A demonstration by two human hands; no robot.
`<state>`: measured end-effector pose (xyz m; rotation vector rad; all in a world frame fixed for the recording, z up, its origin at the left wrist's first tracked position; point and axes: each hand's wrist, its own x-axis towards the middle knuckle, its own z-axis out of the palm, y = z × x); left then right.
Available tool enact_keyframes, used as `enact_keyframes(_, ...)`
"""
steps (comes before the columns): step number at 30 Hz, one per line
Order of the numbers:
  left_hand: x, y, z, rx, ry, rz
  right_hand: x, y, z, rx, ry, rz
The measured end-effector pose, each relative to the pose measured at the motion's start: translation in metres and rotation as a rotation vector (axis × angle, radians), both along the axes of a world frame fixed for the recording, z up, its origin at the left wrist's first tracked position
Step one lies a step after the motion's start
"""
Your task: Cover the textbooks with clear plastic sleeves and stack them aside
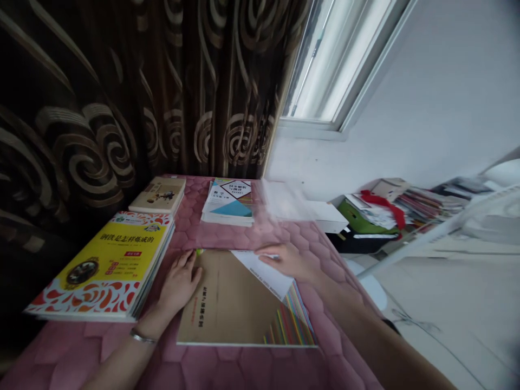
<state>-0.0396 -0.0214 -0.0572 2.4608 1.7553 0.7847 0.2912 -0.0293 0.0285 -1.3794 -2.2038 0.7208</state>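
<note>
A large brown book lies flat on the pink quilted cover, with a pale diagonal band and coloured stripes at one corner. My left hand rests along its left edge near the far corner, fingers stretched out and thumb towards the cover. Over its far right part lies my right hand, fingers extended onto the cover and loosely apart. Left of it is a stack of books topped by a yellow one with red and white patterns. Behind that sits a smaller tan book stack.
Further back are white-and-blue workbooks, a blurred pale stack and a white box. A dark patterned curtain hangs behind, left of a window. At right, papers and a green item are piled beyond the pink surface's edge.
</note>
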Motion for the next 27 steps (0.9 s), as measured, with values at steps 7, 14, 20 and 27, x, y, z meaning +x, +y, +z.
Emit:
enact_keyframes(7,0.001,-0.001,0.005,-0.003,0.029,0.001,-0.003,-0.107,-0.014,0.045,-0.171,0.094)
enact_keyframes(14,0.001,0.000,0.008,-0.050,-0.019,-0.004,-0.016,-0.137,-0.012,-0.053,-0.293,0.045)
enact_keyframes(20,-0.004,-0.009,0.021,-0.076,-0.141,-0.093,-0.013,-0.133,-0.015,-0.074,-0.306,0.064)
enact_keyframes(27,0.000,-0.068,0.065,-0.464,-0.035,-0.505,-0.011,-0.129,-0.011,-0.079,-0.277,0.116)
